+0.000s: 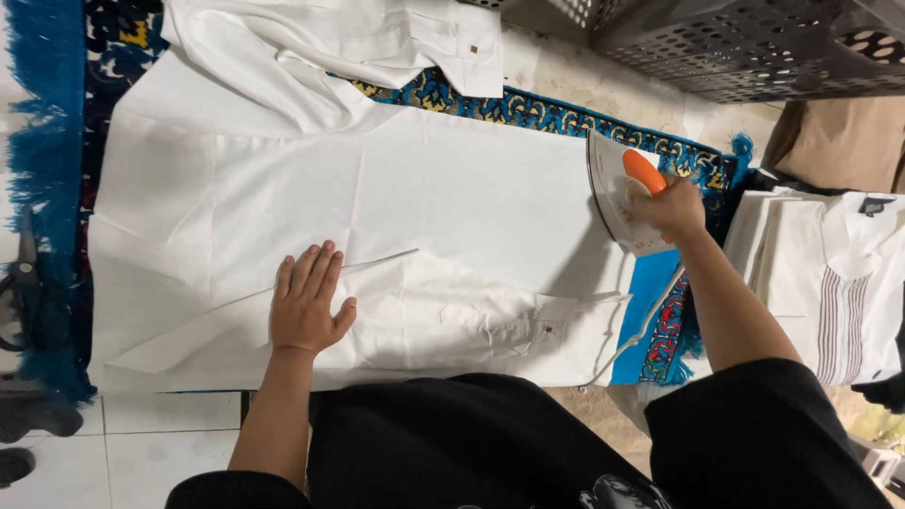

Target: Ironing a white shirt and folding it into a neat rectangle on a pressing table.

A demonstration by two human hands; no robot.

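A white garment (pixel 424 207) lies spread flat over a blue patterned rug (pixel 556 118). My left hand (pixel 306 302) presses flat on the cloth near its front fold, fingers together and pointing away from me. My right hand (pixel 671 207) grips the orange handle of a white clothes iron (pixel 617 193), which stands tipped up on its heel at the garment's right end, its soleplate facing left. The iron's white cord (pixel 650 316) trails down toward me past the rug's edge.
A stack of folded white shirts (pixel 830 283), the top one with stripes, sits at the right. Dark perforated plastic baskets (pixel 754 47) stand at the back right. Black scissors (pixel 28 283) lie on the rug's left fringe. White floor tiles (pixel 141 443) show at the front left.
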